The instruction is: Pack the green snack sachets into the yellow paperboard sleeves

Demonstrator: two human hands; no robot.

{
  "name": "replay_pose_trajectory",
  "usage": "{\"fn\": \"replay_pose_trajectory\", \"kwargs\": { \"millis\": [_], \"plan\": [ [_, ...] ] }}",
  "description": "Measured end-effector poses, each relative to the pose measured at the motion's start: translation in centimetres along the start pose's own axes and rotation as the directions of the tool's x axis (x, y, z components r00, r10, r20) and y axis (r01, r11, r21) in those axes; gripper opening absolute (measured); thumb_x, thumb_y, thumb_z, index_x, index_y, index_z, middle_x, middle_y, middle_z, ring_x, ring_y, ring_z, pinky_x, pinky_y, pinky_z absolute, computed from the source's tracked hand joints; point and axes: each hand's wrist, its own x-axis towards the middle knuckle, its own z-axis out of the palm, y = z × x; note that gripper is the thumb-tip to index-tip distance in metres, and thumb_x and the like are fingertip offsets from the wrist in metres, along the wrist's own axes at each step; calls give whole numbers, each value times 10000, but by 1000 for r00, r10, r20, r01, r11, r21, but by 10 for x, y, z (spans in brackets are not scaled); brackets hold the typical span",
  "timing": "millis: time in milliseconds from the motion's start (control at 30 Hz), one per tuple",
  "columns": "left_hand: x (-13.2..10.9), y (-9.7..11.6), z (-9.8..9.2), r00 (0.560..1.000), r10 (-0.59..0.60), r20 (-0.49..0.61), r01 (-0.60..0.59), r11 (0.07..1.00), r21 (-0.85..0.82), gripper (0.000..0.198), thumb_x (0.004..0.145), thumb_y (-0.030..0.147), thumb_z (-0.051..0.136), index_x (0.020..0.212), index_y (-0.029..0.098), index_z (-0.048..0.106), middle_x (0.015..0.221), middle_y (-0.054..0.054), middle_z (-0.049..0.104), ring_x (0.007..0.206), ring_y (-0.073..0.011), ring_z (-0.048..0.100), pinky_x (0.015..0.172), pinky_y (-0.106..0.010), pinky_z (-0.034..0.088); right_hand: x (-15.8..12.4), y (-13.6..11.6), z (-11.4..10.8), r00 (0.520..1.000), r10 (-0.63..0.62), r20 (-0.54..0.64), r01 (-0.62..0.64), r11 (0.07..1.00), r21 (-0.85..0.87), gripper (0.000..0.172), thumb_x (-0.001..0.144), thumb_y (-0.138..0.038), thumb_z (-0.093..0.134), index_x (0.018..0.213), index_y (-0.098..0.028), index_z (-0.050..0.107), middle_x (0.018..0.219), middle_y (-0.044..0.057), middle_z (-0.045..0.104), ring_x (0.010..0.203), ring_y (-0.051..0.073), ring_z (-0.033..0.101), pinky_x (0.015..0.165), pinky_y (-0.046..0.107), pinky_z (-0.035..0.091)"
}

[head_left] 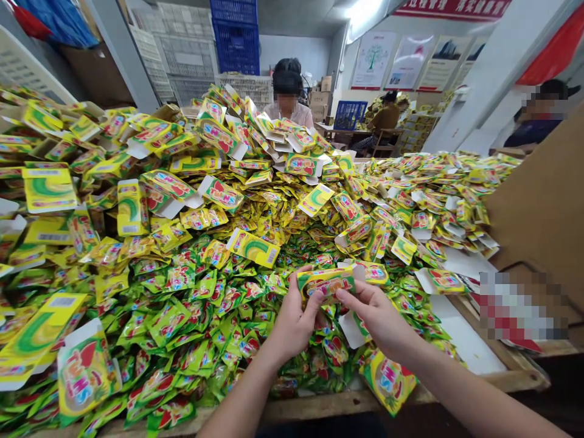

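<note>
Although I am watching from afar through the head camera, the grip reads clearly: the left hand (294, 322) and right hand (378, 316) share one printed yellow-green paperboard carton (325, 285), which is raised just above the pile at twelve o'clock from the wrists. The left fingers (303, 272) are closed around its left end, and the right fingers (343, 294) pinch its right end, so neither hand is released.

I judge the carton light and fairly stiff, yet thin enough to crease. I would take it by its folded edges rather than squeeze the middle, since the glossy print may be slightly slippery. Beneath it lies a deep pile of foil sachets (201, 292), which I expect to be soft, slick and quick to slide. Loose cartons like the one at twelve o'clock (252, 247) lie scattered over them.

A white-backed carton (352, 330) sits just beside the right hand at five o'clock, and the wooden counter edge (319, 406) runs across six o'clock. Beyond the pile at twelve o'clock, a co-worker (287, 100) sits near stacked plastic crates (236, 36). A brown cardboard sheet (538, 194) rises at two o'clock.
</note>
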Motion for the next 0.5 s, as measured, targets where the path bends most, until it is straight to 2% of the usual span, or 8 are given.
{"fn": "replay_pose_trajectory", "kwargs": {
  "millis": [67, 133, 200, 267, 333, 433, 500],
  "plan": [
    [-2, -2, 4, 1000, 1, 12, 0, 992, -124, 436, 902, 478, 397, 1245, 212, 357, 843, -27, 593, 437, -82, 478, 408, -227, 442, -4, -1, 2, 995, 59, 77, -59, 998, -12, 375, 662, -515, 722, 872, -204, 712, 933, 62, 738, 858, 204, 670, 869, 379, 495],
    [-4, -3, 7, 998, 26, -65, -35, 990, -140, 376, 888, 493, 428, 1131, 206, 426, 789, -8, 571, 449, -78, 462, 405, -212, 437, -6, 1, 5, 985, 93, 143, -90, 996, -28, 396, 666, -537, 709, 864, -195, 712, 915, 65, 740, 862, 213, 674, 858, 388, 503],
    [-3, -3, 8, 989, 24, -148, -42, 992, -120, 332, 865, 502, 470, 1002, 199, 462, 714, 17, 540, 453, -81, 455, 392, -201, 431, -6, 5, 8, 985, 72, 156, -73, 997, -1, 389, 676, -534, 701, 862, -193, 709, 895, 61, 742, 862, 218, 677, 841, 388, 514],
    [-1, -2, 8, 977, 0, -212, -25, 993, -114, 316, 846, 504, 497, 924, 200, 461, 653, 40, 510, 429, -80, 436, 364, -192, 407, -5, 11, 12, 996, -1, 88, -2, 999, 34, 357, 682, -502, 710, 862, -194, 704, 885, 59, 742, 863, 221, 678, 823, 380, 526],
    [0, -1, 6, 967, 7, -254, -30, 996, -85, 297, 850, 487, 493, 917, 199, 468, 653, 39, 521, 447, -87, 461, 395, -197, 423, -3, 17, 13, 993, -106, -45, 107, 994, 16, 313, 665, -450, 741, 837, -192, 698, 866, 59, 740, 832, 220, 680, 793, 366, 540],
    [1, 0, 1, 972, 106, -212, -95, 994, 59, 235, 886, 411, 456, 937, 188, 513, 798, -15, 603, 696, -142, 584, 650, -254, 504, -2, 26, 12, 948, -226, -224, 217, 974, -64, 272, 628, -399, 780, 770, -190, 677, 794, 55, 732, 725, 203, 675, 701, 334, 562],
    [0, 1, -1, 974, 148, -170, -127, 984, 127, 212, 897, 346, 433, 1006, 186, 519, 889, -35, 620, 832, -167, 594, 769, -287, 485, -3, 30, 11, 938, -245, -246, 232, 969, -81, 273, 624, -393, 784, 762, -189, 664, 764, 52, 721, 692, 194, 669, 674, 322, 569]
  ]
}}
